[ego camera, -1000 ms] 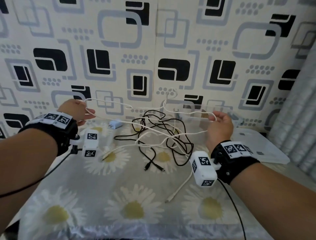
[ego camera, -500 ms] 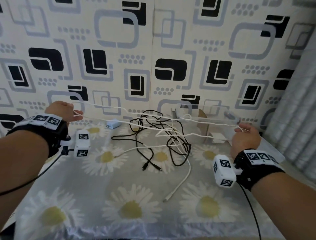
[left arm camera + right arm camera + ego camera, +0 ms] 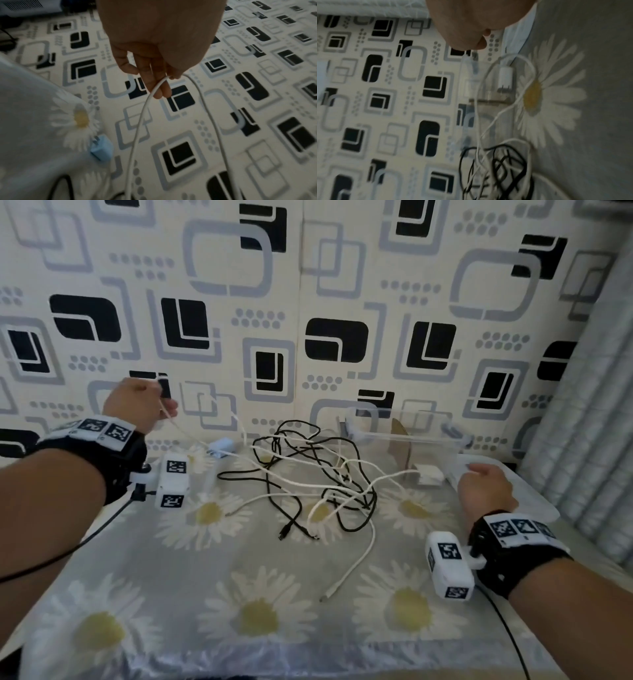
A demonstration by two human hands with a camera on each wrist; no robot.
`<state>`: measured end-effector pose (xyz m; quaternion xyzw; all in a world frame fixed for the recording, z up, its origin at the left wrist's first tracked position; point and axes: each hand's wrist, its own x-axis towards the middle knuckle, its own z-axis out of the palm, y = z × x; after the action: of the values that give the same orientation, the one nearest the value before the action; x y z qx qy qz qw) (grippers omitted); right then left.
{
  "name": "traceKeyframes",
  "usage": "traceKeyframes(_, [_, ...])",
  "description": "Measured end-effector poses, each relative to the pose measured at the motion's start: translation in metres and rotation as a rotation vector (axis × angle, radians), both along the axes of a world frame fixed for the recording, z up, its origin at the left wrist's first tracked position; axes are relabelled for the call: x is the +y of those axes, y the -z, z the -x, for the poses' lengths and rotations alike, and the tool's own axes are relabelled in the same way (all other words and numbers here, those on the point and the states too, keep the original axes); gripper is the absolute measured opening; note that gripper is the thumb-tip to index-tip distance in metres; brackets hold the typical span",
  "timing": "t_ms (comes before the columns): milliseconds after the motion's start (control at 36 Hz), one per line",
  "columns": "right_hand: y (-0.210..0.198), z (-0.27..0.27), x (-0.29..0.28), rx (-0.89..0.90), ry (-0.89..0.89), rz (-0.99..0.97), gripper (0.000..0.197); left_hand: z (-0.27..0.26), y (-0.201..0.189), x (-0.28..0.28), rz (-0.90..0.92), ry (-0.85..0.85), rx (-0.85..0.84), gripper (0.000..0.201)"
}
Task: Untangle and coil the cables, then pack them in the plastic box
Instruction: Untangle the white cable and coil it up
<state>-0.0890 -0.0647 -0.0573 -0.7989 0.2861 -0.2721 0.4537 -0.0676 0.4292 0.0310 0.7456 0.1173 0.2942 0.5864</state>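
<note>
Head view: left hand (image 3: 137, 402), upper left, pinches white cable (image 3: 291, 479) running to the centre tangle w/ black cable (image 3: 274, 501). Right hand (image 3: 486, 491), mid right by clear box (image 3: 404, 436); its grip can't be told.

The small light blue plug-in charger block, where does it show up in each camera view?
Head: the small light blue plug-in charger block lies at the table's far edge, left of the cable tangle.
Left wrist: lower left, beside a white daisy print.
Right wrist: not in view; only a white charger there.
Shared landmark: black-and-grey square-patterned wallpaper.
</note>
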Motion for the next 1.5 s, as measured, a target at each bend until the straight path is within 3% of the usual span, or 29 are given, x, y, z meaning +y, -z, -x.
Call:
traceKeyframes(139, [-0.033, 0.01, 0.053, -0.376, -0.306, -0.2, 0.027, 0.009, -0.033, -0.043, -0.009, 0.141, -0.175, 0.012])
traceKeyframes(278, [-0.083, 0.038, 0.106, -0.272, -0.804, -0.076, 0.006, 0.025, -0.063, -0.095, -0.112, 0.317, -0.247, 0.006])
traceKeyframes(389, [-0.107, 0.056, 0.137, -0.179, -1.083, 0.032, 0.027, 0.042, -0.072, -0.138, -0.247, 0.405, -0.306, 0.012])
traceKeyframes(472, [-0.117, 0.062, 0.154, -0.183, -1.171, -0.039, 0.031, 0.054, -0.07, -0.162, -0.4, 0.437, -0.334, 0.011])
traceKeyframes(528, [-0.123, 0.062, 0.16, -0.236, -1.142, -0.091, 0.022, 0.057, -0.068, -0.171, -0.445, 0.472, -0.333, 0.009])
traceKeyframes(639, [-0.136, 0.056, 0.147, -0.354, -0.931, -0.302, 0.028, 0.056, -0.061, -0.168, -0.543, 0.447, -0.263, 0.01])
traceKeyframes(1000, [-0.144, 0.029, 0.073, -0.609, -0.44, -0.439, 0.027, 0.036, -0.039, -0.121, -0.598, 0.336, -0.012, 0.021])
traceKeyframes(1167, [-0.131, 0.018, 0.056, -0.598, -0.339, -0.288, 0.022, 0.03, -0.035, -0.102, -0.633, 0.298, 0.033, 0.024])
traceKeyframes(1250, [-0.127, 0.019, 0.053, -0.658, -0.345, -0.063, 0.018, 0.027, -0.033, -0.092, -0.654, 0.281, 0.048, 0.026])
traceKeyframes(1361, [-0.124, 0.021, 0.05, -0.61, -0.334, 0.186, 0.012, 0.023, -0.033, -0.083, -0.714, 0.224, 0.046, 0.028])
traceKeyframes(1417, [-0.124, 0.02, 0.047, -0.593, -0.32, 0.206, 0.013, 0.022, -0.033, -0.081, -0.756, 0.181, 0.025, 0.028])
traceKeyframes(1500, [-0.123, 0.017, 0.04, -0.596, -0.287, 0.076, 0.012, 0.021, -0.033, -0.077, -0.785, 0.13, 0.008, 0.032])
